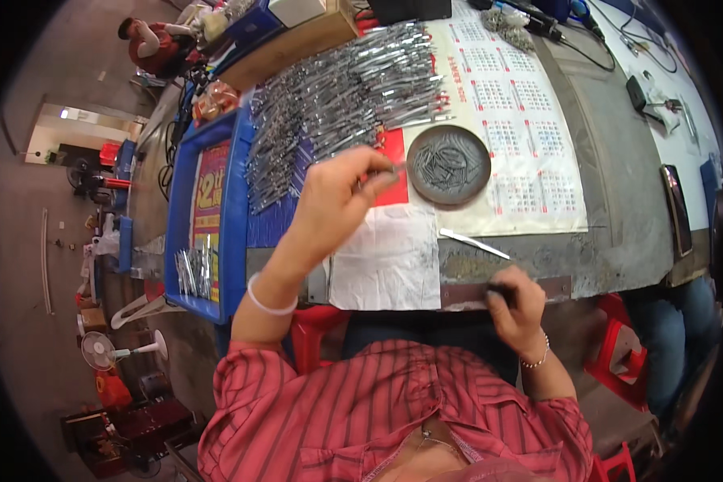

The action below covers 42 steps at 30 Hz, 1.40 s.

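Observation:
My left hand (344,186) is raised over the table's near middle, just left of a round dark dish (416,178). Its thumb and fingers are pinched together; whatever lies between them is too small to make out. Many thin grey metal pieces (451,161), like small springs or pins, fill the dish. My right hand (520,305) is at the table's front edge with fingers curled and dark-looking tips, and its contents are hidden. A white slim stick (474,243) lies between that hand and the dish. Under my left hand is a white paper sheet (386,261).
A large heap of slender silvery metal rods (345,80) covers the far left. Beside it, a blue tray (237,209) holds several similar pieces. Calendar sheets (530,153) cover the right. A phone (676,209) lies at the right edge; a wooden box (293,52) stands behind.

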{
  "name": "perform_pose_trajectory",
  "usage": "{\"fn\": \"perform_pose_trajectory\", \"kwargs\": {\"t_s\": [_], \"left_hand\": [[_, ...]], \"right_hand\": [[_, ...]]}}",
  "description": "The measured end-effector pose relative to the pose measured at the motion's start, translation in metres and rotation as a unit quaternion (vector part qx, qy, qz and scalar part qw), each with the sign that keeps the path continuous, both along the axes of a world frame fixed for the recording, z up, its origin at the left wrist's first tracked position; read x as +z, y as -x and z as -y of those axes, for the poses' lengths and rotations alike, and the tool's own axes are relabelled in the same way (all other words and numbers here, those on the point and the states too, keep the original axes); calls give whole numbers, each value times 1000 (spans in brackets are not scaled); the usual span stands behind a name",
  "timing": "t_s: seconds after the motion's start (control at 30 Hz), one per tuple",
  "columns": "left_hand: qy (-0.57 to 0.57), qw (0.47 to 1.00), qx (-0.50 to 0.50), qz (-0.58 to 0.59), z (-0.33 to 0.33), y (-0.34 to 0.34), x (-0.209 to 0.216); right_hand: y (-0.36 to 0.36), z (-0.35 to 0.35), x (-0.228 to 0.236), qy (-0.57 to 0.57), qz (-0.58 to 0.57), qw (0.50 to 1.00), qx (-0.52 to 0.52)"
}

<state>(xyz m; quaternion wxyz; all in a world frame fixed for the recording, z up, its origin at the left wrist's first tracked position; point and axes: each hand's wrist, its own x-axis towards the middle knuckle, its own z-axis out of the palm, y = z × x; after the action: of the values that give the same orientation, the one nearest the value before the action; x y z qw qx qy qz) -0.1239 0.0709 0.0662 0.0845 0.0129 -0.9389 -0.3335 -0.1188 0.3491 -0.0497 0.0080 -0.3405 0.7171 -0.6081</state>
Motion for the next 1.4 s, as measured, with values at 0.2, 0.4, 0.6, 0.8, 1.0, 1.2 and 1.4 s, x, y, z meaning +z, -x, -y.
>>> {"fn": "perform_pose_trajectory", "kwargs": {"t_s": [0.2, 0.4, 0.6, 0.8, 1.0, 1.2, 1.4], "left_hand": [[116, 988, -30, -94, 34, 102, -24], [212, 974, -25, -73, 52, 170, -67], [79, 996, -26, -17, 66, 178, -50], [42, 994, -53, -81, 108, 202, -45], [156, 976, -106, -111, 114, 237, -79], [145, 978, -66, -134, 120, 218, -69], [37, 987, 37, -149, 125, 61, -37]], "right_hand": [[3, 9, -1, 4, -109, 994, 3], [2, 10, -1, -2, -114, 994, 1], [6, 9, -3, 18, -119, 993, -2], [7, 8, 1, 2, -123, 992, 8], [4, 12, 2, -16, -121, 993, -6], [-3, 19, -1, -50, -116, 991, -35], [-11, 20, -7, -41, -79, 995, -54]]}}
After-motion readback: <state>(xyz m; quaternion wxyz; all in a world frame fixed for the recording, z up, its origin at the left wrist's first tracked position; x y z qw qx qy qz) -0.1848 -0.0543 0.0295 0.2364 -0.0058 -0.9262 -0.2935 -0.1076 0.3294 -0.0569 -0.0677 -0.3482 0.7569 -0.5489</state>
